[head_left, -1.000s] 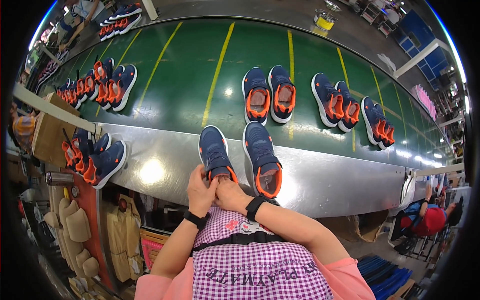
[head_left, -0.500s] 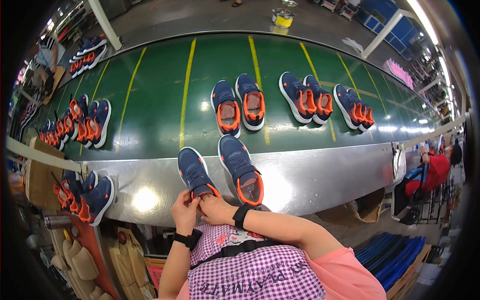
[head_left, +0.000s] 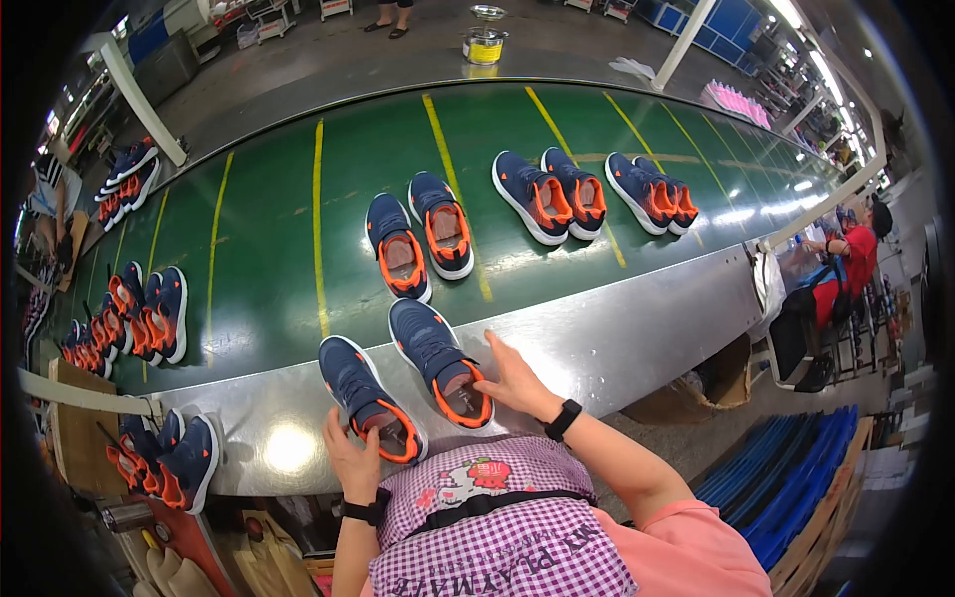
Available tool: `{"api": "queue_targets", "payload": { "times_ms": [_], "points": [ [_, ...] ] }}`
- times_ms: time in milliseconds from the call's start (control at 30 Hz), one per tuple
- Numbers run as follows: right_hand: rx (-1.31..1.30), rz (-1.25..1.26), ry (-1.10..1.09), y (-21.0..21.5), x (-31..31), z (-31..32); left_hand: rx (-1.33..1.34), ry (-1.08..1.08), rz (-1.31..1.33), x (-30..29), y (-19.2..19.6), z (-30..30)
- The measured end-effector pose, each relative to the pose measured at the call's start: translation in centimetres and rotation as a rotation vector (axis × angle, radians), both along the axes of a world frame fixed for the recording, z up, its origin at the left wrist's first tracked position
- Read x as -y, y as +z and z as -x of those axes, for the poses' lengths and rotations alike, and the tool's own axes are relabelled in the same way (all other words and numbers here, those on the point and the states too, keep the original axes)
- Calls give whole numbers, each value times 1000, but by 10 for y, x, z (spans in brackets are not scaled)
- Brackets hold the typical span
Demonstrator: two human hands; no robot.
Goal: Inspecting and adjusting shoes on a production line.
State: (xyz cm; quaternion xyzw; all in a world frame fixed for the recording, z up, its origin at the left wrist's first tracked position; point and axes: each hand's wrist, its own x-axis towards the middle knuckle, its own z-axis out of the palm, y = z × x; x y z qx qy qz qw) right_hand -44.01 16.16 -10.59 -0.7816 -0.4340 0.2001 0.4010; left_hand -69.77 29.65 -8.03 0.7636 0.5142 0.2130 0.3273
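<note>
Two navy sneakers with orange heels lie on the steel edge of the conveyor in front of me. My left hand (head_left: 350, 460) grips the heel of the left sneaker (head_left: 370, 395). My right hand (head_left: 507, 378) rests on the heel of the right sneaker (head_left: 438, 360), fingers spread along its side. Both toes point away from me toward the green belt (head_left: 269, 269).
Three more pairs of the same sneakers (head_left: 418, 234) (head_left: 550, 194) (head_left: 652, 191) lie on the belt beyond. Several sneakers (head_left: 139, 318) are bunched at the left, and more (head_left: 169, 463) sit at the lower left. A person in red (head_left: 856, 261) sits at the right.
The view has swung left and nearer. My hands have spread apart, each staying on a sneaker's heel, and the two sneakers now sit slightly farther apart.
</note>
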Motion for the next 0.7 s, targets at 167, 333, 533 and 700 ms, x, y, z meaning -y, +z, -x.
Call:
{"api": "queue_targets", "payload": {
  "times_ms": [167, 333, 533, 700],
  "points": [
    [9, 48, -33, -24, -7, 33, 193, 9, 129, -8, -34, 19],
    [-67, 29, 96, -15, -20, 49, 37, -65, -71, -10, -25, 6],
    [-203, 127, 143, -7, -30, 61, 200, 26, 77, -15, -26, 19],
    [-144, 67, 98, 3, -24, 61, 27, -34, -145, -11, -1, 11]
  ]
}}
